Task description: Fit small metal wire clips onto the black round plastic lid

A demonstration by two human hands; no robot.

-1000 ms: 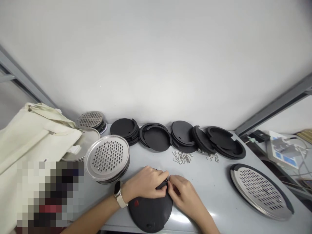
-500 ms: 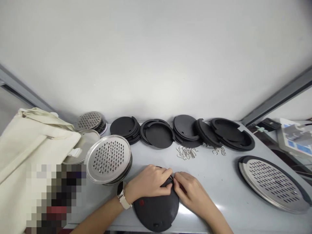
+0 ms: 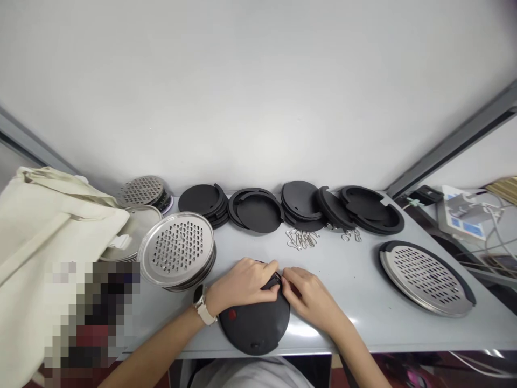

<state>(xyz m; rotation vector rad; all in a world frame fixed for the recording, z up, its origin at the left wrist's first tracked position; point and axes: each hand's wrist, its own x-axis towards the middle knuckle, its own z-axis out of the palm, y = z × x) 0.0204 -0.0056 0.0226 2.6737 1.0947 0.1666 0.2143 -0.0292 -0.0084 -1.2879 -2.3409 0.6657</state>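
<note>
A round black plastic disc [image 3: 258,326] with a red dot near its left side lies at the table's front edge. My left hand [image 3: 242,285], wearing a watch, rests over its far rim, fingers curled around a small dark part there. Against that same rim, the fingers of my right hand [image 3: 307,296] are pinched together from the right. What lies between those fingertips is hidden. To the left is a stack of metal grater plates [image 3: 177,250]. Small wire hooks [image 3: 301,238] lie in a heap beyond my hands.
Several black round holders [image 3: 260,212] stand in piles along the wall. An oval-looking grater plate in a black holder [image 3: 428,277] lies at the right. A cream cloth bag [image 3: 52,231] covers the left side. A power strip with cables [image 3: 462,213] sits at far right.
The view has tipped down, so things appear higher and more of the table's front edge shows. Both hands stay at the disc's far rim, with little change in their grip.
</note>
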